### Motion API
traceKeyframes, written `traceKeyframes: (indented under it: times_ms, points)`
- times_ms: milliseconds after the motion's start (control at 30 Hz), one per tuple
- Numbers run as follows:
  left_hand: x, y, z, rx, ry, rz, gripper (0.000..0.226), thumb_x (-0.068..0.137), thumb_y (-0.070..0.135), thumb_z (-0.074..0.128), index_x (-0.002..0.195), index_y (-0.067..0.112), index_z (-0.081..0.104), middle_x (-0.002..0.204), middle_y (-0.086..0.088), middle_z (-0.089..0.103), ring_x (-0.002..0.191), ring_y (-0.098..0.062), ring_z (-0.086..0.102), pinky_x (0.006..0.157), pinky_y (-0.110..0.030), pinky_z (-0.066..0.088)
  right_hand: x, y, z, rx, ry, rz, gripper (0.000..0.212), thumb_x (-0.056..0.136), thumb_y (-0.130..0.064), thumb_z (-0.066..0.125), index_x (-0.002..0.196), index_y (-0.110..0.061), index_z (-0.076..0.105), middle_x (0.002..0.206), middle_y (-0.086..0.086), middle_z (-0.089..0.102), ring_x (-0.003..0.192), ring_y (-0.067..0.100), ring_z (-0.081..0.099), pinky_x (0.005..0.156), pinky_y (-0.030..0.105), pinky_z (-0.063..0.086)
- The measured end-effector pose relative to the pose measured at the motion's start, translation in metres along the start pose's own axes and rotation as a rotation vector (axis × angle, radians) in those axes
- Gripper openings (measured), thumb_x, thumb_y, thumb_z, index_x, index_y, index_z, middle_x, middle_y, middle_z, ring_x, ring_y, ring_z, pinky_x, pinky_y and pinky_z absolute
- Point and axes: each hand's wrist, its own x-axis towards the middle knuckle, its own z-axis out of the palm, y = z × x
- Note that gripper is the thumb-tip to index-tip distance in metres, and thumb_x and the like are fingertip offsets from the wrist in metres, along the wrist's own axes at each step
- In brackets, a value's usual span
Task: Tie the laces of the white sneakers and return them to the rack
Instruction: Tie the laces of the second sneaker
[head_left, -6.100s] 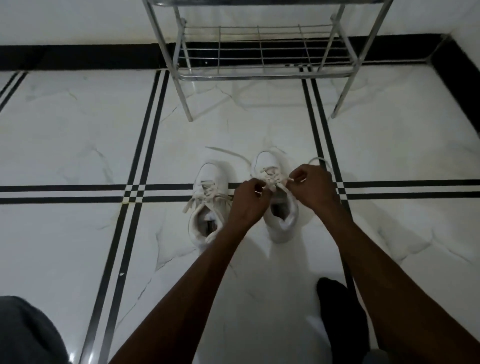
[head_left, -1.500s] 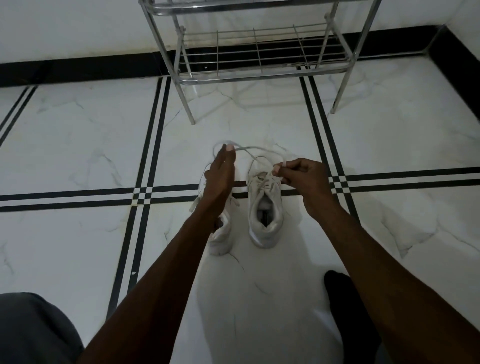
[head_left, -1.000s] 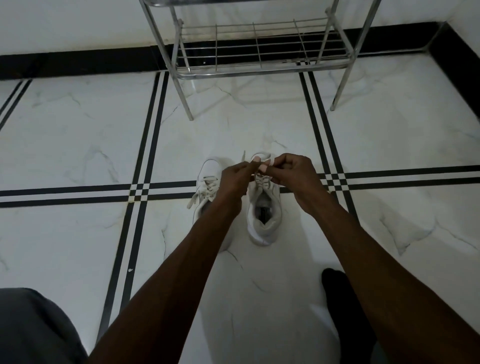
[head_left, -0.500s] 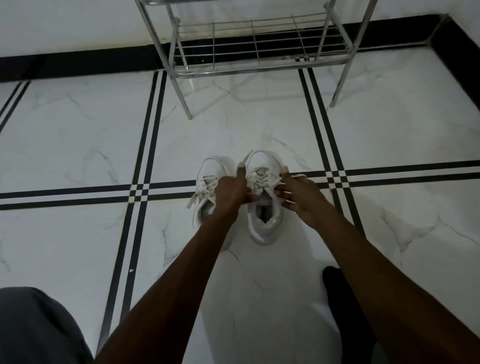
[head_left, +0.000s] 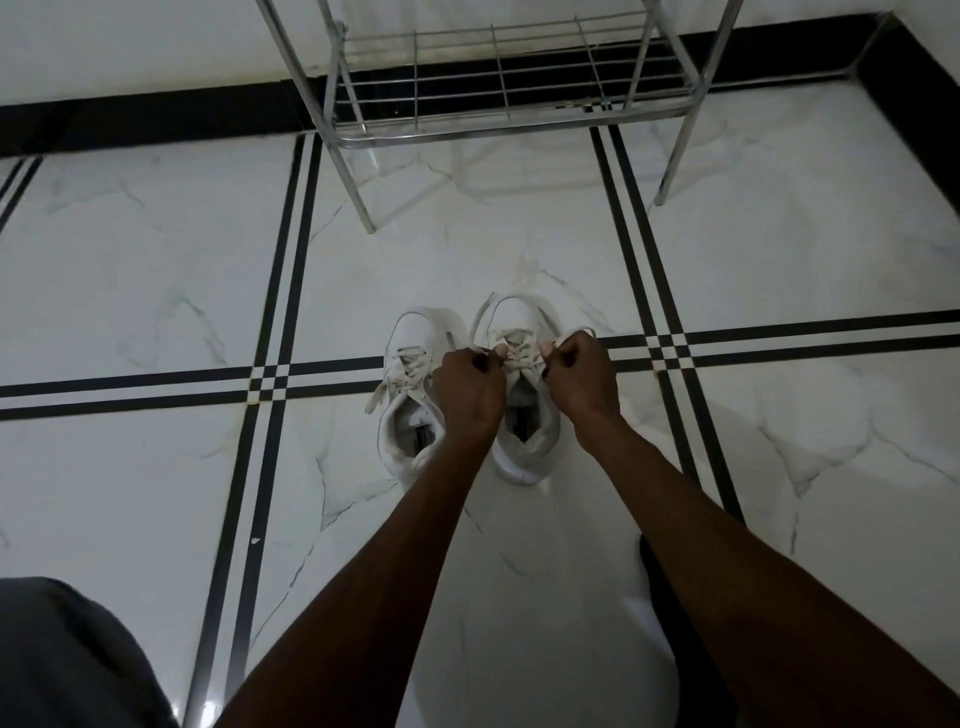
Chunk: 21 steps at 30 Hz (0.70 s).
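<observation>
Two white sneakers stand side by side on the marble floor, toes pointing away from me. The left sneaker (head_left: 410, 395) has loose laces hanging over its left side. Over the right sneaker (head_left: 522, 322), my left hand (head_left: 467, 389) and my right hand (head_left: 579, 382) are each closed on a part of its lace (head_left: 514, 353), held just apart at the tongue. The knot itself is partly hidden by my fingers. The metal shoe rack (head_left: 498, 88) stands against the wall beyond the shoes.
The rack's lower wire shelf is bare, and its front legs (head_left: 361, 202) reach the floor ahead of the sneakers. My dark foot (head_left: 675, 613) rests on the floor at the lower right; grey clothing (head_left: 67, 660) fills the lower left corner. Black stripes cross the white tiles.
Half a second ago my hands sat lower on the right sneaker with fingers loose; now both are fisted on its lace and pulled slightly apart. The sneakers have not moved.
</observation>
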Motion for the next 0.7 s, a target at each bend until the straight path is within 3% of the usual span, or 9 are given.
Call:
traceKeyframes:
  times_ms: [100,233,300,400,500,567,700]
  points:
    - [-0.003,-0.006,0.003,0.009,0.081,0.054,0.04,0.101,0.032,0.062,0.075,0.003,0.071,0.073,-0.013,0.074,0.07,-0.026,0.067,0.067,-0.027,0.037,-0.001,0.002,0.003,-0.048,0.061,-0.001,0.022,0.099,-0.028,0.059,0.09,-0.007,0.055,0.09,0.008,0.06,0.082,0.022,0.056,0.066,0.03,0.04]
    - [-0.008,-0.009,0.005,-0.019,0.158,0.003,0.038,0.099,0.031,0.066,0.068,0.008,0.065,0.062,-0.005,0.061,0.072,-0.028,0.061,0.066,-0.029,0.038,0.001,0.007,0.002,-0.036,0.112,0.043,0.023,0.098,-0.029,0.059,0.086,-0.011,0.053,0.088,0.007,0.061,0.088,0.026,0.061,0.072,0.036,0.046]
    - [-0.007,-0.01,0.006,-0.021,0.151,-0.011,0.032,0.095,0.025,0.066,0.072,0.004,0.072,0.066,-0.011,0.068,0.076,-0.032,0.066,0.067,-0.032,0.044,0.003,0.009,0.002,0.017,0.125,0.092,0.025,0.096,-0.031,0.062,0.08,-0.015,0.052,0.089,0.007,0.065,0.091,0.028,0.065,0.08,0.042,0.056]
    - [-0.007,-0.011,0.004,-0.053,0.147,0.007,0.027,0.087,0.025,0.063,0.089,0.008,0.083,0.073,-0.013,0.077,0.073,-0.027,0.073,0.068,-0.035,0.057,0.004,0.01,0.001,0.089,0.119,0.197,0.023,0.093,-0.035,0.065,0.083,-0.016,0.06,0.098,0.011,0.071,0.097,0.031,0.068,0.087,0.049,0.058]
    - [-0.009,-0.012,0.004,-0.081,0.137,-0.027,0.027,0.082,0.029,0.064,0.077,0.008,0.081,0.065,-0.012,0.074,0.065,-0.027,0.072,0.066,-0.038,0.059,0.005,0.011,-0.001,0.142,0.128,0.271,0.025,0.09,-0.037,0.069,0.087,-0.012,0.065,0.098,0.011,0.071,0.098,0.032,0.068,0.089,0.047,0.058]
    - [-0.008,-0.012,0.004,-0.114,0.13,-0.116,0.018,0.08,0.024,0.071,0.071,0.011,0.079,0.062,-0.009,0.072,0.064,-0.028,0.071,0.067,-0.043,0.061,0.008,0.016,0.0,0.205,0.129,0.32,0.027,0.087,-0.039,0.072,0.079,-0.015,0.064,0.093,0.009,0.071,0.094,0.031,0.07,0.087,0.047,0.059]
    - [-0.003,-0.016,0.004,-0.262,0.067,-0.249,0.018,0.072,0.036,0.071,0.061,0.021,0.074,0.066,-0.009,0.076,0.069,-0.027,0.077,0.073,-0.045,0.065,0.015,0.025,0.0,0.244,0.073,0.308,0.027,0.082,-0.04,0.076,0.069,-0.021,0.062,0.088,0.009,0.073,0.088,0.031,0.073,0.084,0.05,0.061]
